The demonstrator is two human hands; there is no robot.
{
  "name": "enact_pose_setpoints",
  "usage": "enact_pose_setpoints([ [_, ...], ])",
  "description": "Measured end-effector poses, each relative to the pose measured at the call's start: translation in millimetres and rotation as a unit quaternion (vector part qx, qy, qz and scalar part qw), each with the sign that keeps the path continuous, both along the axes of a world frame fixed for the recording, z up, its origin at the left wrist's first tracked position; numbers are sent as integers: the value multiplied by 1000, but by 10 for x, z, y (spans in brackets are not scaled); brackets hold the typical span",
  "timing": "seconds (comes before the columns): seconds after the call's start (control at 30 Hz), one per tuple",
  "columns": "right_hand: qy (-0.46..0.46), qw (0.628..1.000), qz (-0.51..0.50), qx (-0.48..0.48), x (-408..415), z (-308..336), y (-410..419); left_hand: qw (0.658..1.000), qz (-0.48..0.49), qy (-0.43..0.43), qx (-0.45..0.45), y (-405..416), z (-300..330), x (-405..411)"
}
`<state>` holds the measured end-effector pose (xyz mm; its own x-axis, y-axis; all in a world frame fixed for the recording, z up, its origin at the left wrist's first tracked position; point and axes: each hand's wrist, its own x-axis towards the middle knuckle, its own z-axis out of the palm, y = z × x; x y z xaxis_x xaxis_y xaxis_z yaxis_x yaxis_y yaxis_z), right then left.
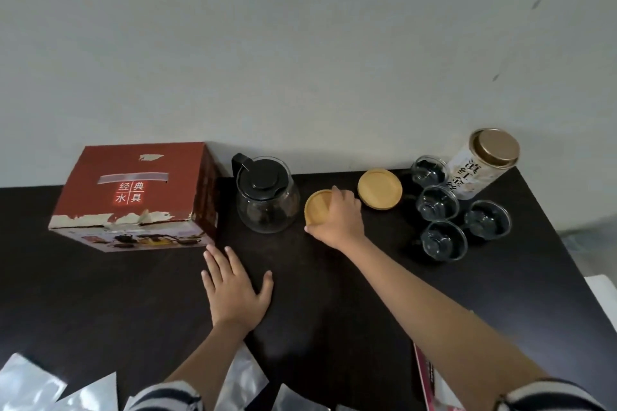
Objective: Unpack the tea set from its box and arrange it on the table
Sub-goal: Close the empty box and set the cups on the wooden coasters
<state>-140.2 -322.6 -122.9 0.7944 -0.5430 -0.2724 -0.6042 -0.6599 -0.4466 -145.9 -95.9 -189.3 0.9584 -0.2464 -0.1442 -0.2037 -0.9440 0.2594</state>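
A red cardboard box (pixel 133 193) stands at the back left of the dark table (pixel 100 294), flaps down. Right of it sits a glass teapot (pixel 267 197) with a black lid. My right hand (pixel 339 215) lies on top of a round bamboo coaster (pixel 317 207) beside the teapot, fingers curled over its edge. A stack of more bamboo coasters (pixel 380 188) sits just behind. Several small glass cups (pixel 442 238) stand in a cluster to the right. My left hand (pixel 235 287) rests flat on the table, fingers spread, in front of the box.
A tall tea tin (pixel 480 167) with a gold lid stands at the back right corner against the wall. Silvery plastic bags (pixel 50 387) lie at the near edge, and a printed package (pixel 434 384) sits near my right arm.
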Motion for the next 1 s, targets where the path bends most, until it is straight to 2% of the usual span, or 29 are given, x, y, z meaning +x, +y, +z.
enact_pose_setpoints([
  [0.17,-39,997,-68,28,-381,35,-239,1000,4,-1,-6,-3,-1,-7],
  [0.33,-44,993,-113,4,-752,-104,-371,1000,1,-3,-3,-8,-11,-5],
  [0.6,-44,996,-82,-7,-879,-274,-409,1000,2,-3,2,-10,-16,9],
  [0.77,-157,984,-63,-52,-667,-78,-506,1000,3,-4,8,-3,-27,12],
  [0.83,-139,985,-61,-79,-471,22,-616,1000,2,-4,8,-1,-32,15],
  [1.0,28,994,-46,-96,-6,203,-869,1000,3,-6,1,1,-29,17],
])
